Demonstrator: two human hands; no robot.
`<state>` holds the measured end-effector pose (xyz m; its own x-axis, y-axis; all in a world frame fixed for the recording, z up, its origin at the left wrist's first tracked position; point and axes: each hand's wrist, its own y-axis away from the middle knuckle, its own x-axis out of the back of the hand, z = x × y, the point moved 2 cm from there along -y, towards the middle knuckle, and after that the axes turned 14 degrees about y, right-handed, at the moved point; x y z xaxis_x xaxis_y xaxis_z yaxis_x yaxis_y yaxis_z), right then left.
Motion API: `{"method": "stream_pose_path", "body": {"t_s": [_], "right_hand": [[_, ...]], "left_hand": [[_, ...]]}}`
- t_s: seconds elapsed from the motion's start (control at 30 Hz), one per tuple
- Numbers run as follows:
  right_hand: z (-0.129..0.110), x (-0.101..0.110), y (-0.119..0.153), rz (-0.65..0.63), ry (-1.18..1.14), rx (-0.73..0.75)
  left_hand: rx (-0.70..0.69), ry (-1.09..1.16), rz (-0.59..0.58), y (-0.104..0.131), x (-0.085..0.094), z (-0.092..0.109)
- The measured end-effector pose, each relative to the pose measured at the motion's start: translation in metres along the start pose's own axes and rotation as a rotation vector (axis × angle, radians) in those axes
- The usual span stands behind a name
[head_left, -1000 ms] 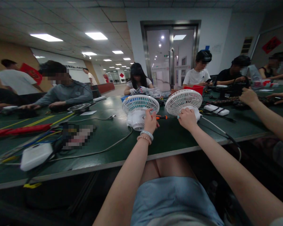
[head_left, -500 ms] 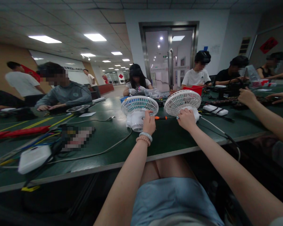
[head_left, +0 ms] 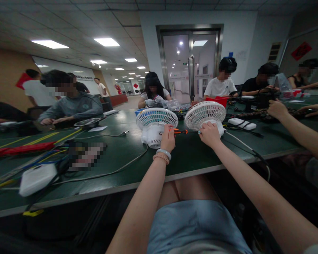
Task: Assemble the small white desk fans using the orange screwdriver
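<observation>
- Two white fans, the left fan (head_left: pixel 149 135) and the right fan (head_left: pixel 204 113), stand side by side on the green table (head_left: pixel 190 158); both look assembled, and the screwdriver work seems unfinished, though I cannot tell how many screws remain.
- The left hand (head_left: pixel 168 138) is curled closed around the orange-black screwdriver (head_left: pixel 181 132), whose thin shaft points to the right fan.
- The right hand (head_left: pixel 210 134) lies half-curled on this fan's smooth plastic back; its grip is hidden.
- Outward: ribbed round grilles, glossy tabletop, red box (head_left: pixel 219 101).
</observation>
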<state>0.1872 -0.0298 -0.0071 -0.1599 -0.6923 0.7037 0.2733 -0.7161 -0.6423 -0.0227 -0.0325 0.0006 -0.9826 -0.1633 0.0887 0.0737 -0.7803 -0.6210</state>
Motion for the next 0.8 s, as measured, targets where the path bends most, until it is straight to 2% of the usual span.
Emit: {"method": "stream_pose_path", "body": {"t_s": [0.43, 0.8], "right_hand": [[0.0, 0.001, 0.0, 0.007, 0.0, 0.0], [0.0, 0.001, 0.0, 0.013, 0.004, -0.003]], "left_hand": [[-0.086, -0.128, -0.058, 0.003, -0.001, 0.014], [-0.073, -0.188, -0.031, -0.001, 0.0, 0.006]]}}
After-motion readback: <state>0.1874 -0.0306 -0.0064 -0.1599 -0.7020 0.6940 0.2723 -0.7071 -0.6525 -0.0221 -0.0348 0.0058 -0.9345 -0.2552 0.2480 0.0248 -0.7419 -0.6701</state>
